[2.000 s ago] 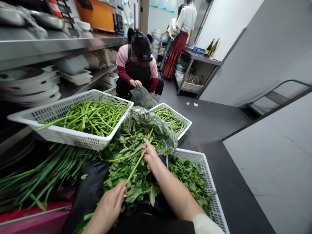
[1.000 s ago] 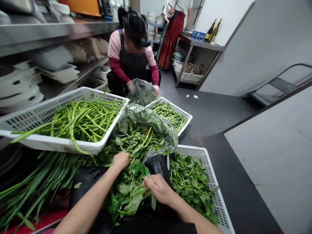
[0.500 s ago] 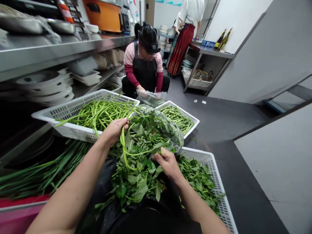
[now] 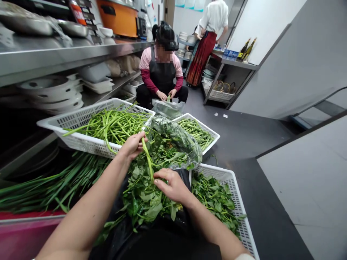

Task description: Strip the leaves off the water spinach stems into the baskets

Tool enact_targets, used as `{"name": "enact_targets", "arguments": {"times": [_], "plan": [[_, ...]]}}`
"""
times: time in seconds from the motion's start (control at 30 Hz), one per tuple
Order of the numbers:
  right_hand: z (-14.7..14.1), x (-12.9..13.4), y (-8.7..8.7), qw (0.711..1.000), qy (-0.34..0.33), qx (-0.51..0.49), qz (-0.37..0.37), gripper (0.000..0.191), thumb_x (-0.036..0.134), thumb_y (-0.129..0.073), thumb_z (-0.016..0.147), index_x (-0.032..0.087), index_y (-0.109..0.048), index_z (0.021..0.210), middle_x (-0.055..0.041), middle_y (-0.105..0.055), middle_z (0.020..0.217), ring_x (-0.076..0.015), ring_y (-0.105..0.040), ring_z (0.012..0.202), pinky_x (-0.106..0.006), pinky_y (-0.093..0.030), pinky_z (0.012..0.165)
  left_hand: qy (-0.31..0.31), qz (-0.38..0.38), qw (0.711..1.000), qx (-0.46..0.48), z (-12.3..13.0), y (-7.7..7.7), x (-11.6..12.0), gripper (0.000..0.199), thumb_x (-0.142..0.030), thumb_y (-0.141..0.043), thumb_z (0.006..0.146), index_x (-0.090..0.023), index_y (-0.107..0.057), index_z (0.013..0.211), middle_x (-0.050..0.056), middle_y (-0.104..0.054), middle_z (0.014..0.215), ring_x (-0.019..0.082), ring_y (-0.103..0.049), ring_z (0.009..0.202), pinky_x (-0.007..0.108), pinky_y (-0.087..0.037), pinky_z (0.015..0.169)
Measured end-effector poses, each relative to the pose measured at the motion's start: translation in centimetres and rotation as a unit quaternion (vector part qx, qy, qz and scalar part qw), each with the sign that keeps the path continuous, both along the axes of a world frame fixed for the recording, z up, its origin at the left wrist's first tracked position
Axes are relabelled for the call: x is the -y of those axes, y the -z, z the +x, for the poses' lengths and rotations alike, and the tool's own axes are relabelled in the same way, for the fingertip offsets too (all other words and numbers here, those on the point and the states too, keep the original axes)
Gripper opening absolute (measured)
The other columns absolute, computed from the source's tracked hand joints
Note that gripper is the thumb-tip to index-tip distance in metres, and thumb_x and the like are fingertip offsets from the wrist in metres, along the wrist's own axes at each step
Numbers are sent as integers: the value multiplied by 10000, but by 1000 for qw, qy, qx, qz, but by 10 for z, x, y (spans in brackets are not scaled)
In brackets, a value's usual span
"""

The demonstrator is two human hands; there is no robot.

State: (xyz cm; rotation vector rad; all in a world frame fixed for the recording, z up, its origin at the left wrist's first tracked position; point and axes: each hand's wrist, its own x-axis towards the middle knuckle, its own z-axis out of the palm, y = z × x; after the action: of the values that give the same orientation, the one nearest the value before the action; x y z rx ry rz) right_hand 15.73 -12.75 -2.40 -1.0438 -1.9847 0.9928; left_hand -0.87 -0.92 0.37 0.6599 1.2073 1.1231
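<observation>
Your left hand (image 4: 133,146) pinches the stems (image 4: 148,157) up high; your right hand (image 4: 170,183), palm down, curls loosely beside their lower part, fingertips slightly apart.

Left hand (image 4: 135,145) gripping green stems (image 4: 148,157); right hand (image 4: 171,184) at lower ends, above leafy greens (image 4: 148,202).

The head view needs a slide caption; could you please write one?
Left hand holding green stems, right hand beside them, above leafy greens between a stem-filled basket and a leaf-filled basket.

Clear bag (image 4: 187,142) blocks fwd of R hand (image 4: 172,185), open flr (image 4: 234,128) on R.
</observation>
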Motion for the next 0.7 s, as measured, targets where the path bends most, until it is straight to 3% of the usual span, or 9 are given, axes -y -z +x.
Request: {"name": "enact_targets", "arguments": {"times": [0.1,0.2,0.3,0.37,0.43,0.47,0.57,0.63,0.7], "plan": [[-3,-5,19,988,13,-96,-120,210,256,-487,774,169,-586,610,11,-567,604,-107,-506,594,-220,-394,594,1,11,1000,2,3,0,2,269,-329,-641,733,-162,-453,636,-61,-467,485,4,-255,297,118,-168,292],[5,-19,41,947,153,-184,-213,266,283,-483,708,185,-426,468,44,-401,460,-85,-369,461,-202,-312,462,-1,59,998,-17,9,0,10,280,-342,-621,732,-167,-431,625,-66,-468,483,5,-274,307,115,-175,305],[21,-32,56,914,229,-228,-244,314,374,-380,737,224,-281,480,61,-256,416,-85,-253,388,-211,-257,390,-5,113,992,-60,15,-1,20,268,-346,-572,748,-169,-421,614,-74,-461,470,7,-272,312,121,-176,313],[30,-33,55,903,257,-244,-242,299,417,-329,760,233,-257,536,74,-209,440,-82,-202,384,-210,-244,381,-2,131,989,-74,18,-2,23,267,-362,-560,750,-173,-422,623,-79,-457,470,9,-270,314,128,-181,316],[33,-25,44,908,273,-243,-203,290,441,-369,773,222,-326,587,73,-249,473,-82,-221,405,-208,-264,405,5,131,989,-71,21,-1,23,283,-384,-583,735,-172,-426,631,-74,-477,486,10,-290,323,130,-193,321],[32,-21,36,925,265,-219,-163,283,442,-416,776,213,-379,615,63,-305,494,-85,-269,425,-211,-290,434,7,124,990,-66,23,0,22,297,-395,-601,723,-171,-427,634,-69,-489,495,10,-303,329,130,-200,324],[24,-12,12,978,205,-38,7,273,438,-572,759,192,-490,673,7,-499,615,-114,-447,559,-233,-365,566,-1,94,995,-45,29,3,18,339,-417,-652,689,-167,-430,640,-65,-497,501,11,-338,348,121,-225,331],[20,-15,4,972,187,108,90,278,444,-598,766,186,-514,705,-28,-559,684,-138,-502,626,-240,-376,614,-6,77,996,-34,33,4,17,351,-421,-672,674,-164,-434,648,-66,-493,498,13,-356,358,115,-243,335],[18,-22,3,946,196,214,143,244,407,-532,828,180,-524,741,-49,-579,703,-147,-522,636,-239,-374,607,-1,64,998,-27,36,4,19,360,-426,-684,661,-164,-436,647,-69,-485,490,16,-363,362,115,-259,337]]}}
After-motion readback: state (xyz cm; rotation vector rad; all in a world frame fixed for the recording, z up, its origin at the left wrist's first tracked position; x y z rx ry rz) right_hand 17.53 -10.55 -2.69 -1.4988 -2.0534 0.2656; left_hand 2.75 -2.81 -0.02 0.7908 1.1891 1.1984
